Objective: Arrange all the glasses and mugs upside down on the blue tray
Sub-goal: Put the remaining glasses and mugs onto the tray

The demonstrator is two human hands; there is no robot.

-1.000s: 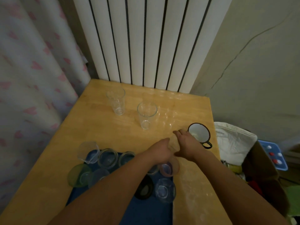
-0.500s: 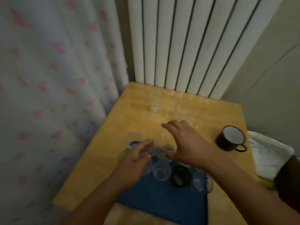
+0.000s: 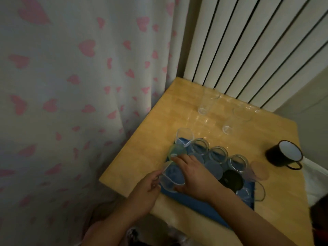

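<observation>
1. Clear glass (image 3: 171, 176), tilted over the near-left corner of the blue tray (image 3: 195, 203), sits between my two hands.
2. From the head view, my left hand (image 3: 143, 190) reaches in from below, fingertips pinching the glass's left side.
3. My right hand (image 3: 193, 176) lies across the tray, fingers curved round the glass's right side.
4. Two upright glasses (image 3: 205, 103) and a dark mug (image 3: 284, 155) stand on the wooden bench (image 3: 150, 139).

A tray (image 3: 179, 198) lies at the tabletop's (image 3: 147, 148) near edge carrying upturned glasses (image 3: 217, 154), two upright glasses (image 3: 205, 105) stand behind it near the radiator (image 3: 248, 50), and a mug (image 3: 284, 155) sits right.
</observation>
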